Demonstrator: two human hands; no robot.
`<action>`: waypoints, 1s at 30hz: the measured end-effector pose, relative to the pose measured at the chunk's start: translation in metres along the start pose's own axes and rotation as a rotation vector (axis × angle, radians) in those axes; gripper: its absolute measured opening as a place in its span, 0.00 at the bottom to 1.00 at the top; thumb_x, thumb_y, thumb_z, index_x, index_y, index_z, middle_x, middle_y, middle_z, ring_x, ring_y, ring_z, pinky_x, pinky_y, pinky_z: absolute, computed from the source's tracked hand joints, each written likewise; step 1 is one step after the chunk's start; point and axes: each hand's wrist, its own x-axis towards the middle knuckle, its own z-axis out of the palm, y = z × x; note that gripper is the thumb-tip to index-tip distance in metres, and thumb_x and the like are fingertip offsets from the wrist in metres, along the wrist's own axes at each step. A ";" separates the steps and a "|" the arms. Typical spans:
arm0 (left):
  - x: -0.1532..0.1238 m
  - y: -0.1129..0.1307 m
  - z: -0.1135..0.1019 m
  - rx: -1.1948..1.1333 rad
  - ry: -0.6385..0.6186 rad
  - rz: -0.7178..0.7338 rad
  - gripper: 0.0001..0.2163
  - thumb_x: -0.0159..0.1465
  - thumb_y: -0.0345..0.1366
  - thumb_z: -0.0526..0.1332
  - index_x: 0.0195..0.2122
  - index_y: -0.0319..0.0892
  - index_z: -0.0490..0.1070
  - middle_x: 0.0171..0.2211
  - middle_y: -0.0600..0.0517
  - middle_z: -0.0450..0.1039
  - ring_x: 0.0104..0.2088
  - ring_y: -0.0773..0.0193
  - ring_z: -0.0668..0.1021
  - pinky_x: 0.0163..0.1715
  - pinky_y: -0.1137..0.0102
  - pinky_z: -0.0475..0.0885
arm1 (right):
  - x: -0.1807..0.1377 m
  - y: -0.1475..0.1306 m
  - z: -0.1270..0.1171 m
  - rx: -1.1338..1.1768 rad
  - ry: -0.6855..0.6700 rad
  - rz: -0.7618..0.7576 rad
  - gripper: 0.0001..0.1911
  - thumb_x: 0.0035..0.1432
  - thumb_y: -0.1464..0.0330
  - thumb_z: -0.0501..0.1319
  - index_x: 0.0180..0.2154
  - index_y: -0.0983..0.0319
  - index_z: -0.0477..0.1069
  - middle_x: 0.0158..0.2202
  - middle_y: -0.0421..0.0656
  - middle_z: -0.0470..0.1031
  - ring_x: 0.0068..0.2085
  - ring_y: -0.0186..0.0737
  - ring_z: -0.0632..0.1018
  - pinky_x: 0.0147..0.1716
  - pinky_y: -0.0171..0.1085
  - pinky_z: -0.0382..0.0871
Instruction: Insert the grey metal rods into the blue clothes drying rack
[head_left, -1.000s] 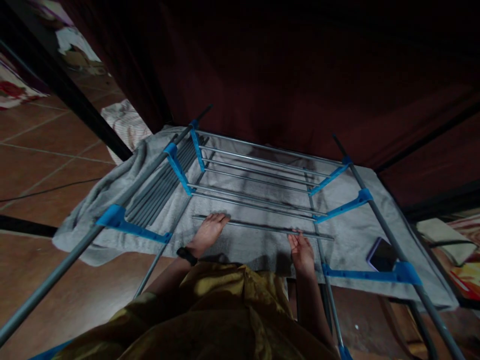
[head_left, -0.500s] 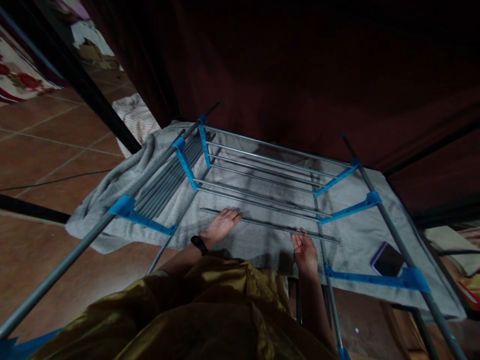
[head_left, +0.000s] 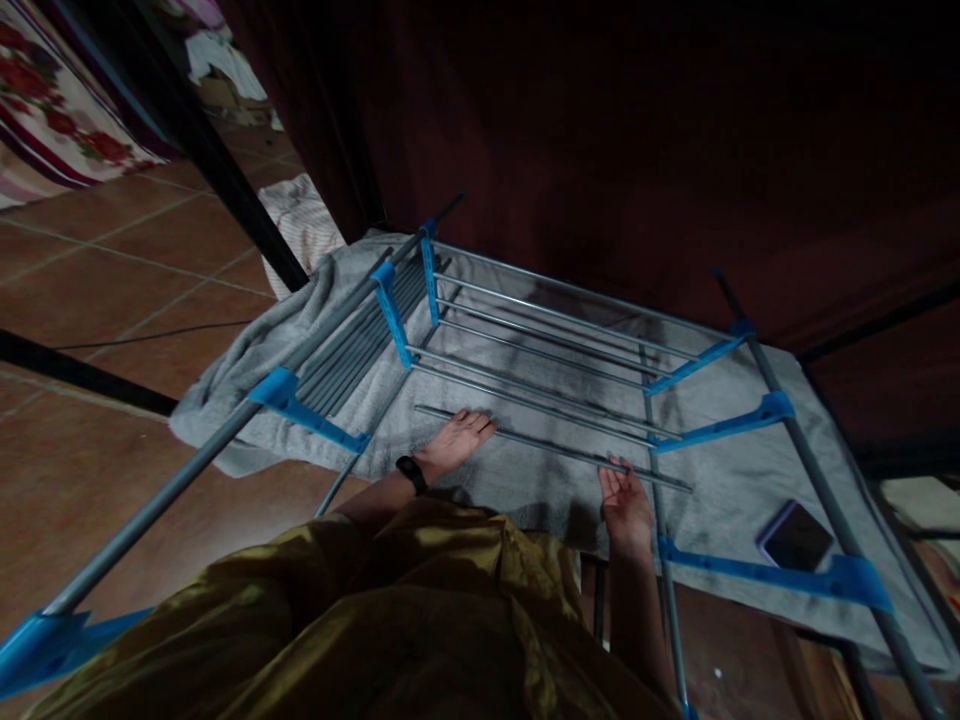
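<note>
A thin grey metal rod [head_left: 551, 444] lies crosswise in front of me, a little above or on the grey cloth. My left hand [head_left: 457, 440], palm down with a black band at the wrist, is closed over its left part. Palm up, my right hand [head_left: 627, 505] pinches the rod near its right end between thumb and fingers. Around both hands stands a rack of grey tubes with blue plastic brackets [head_left: 716, 430]. Several rods [head_left: 570, 327] span the far pairs of brackets. The held rod's ends are apart from the nearest brackets.
Several loose rods [head_left: 360, 345] lie side by side on the grey cloth [head_left: 517, 490] at the left. A phone [head_left: 795, 536] rests at the right, behind a blue bracket. Dark red curtain [head_left: 600, 150] hangs at the back. Black bars [head_left: 225, 190] cross the left side.
The view has shifted slightly, so the whole scene sits further right. Both hands keep their places on the rod, which has hardly moved relative to the rack.
</note>
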 end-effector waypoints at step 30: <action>-0.032 -0.043 -0.006 -0.215 0.204 -0.480 0.16 0.71 0.34 0.56 0.47 0.45 0.85 0.47 0.40 0.86 0.52 0.44 0.83 0.63 0.50 0.71 | -0.004 0.007 0.012 0.094 0.009 -0.021 0.09 0.58 0.63 0.76 0.36 0.55 0.77 0.33 0.39 0.84 0.40 0.42 0.87 0.59 0.48 0.85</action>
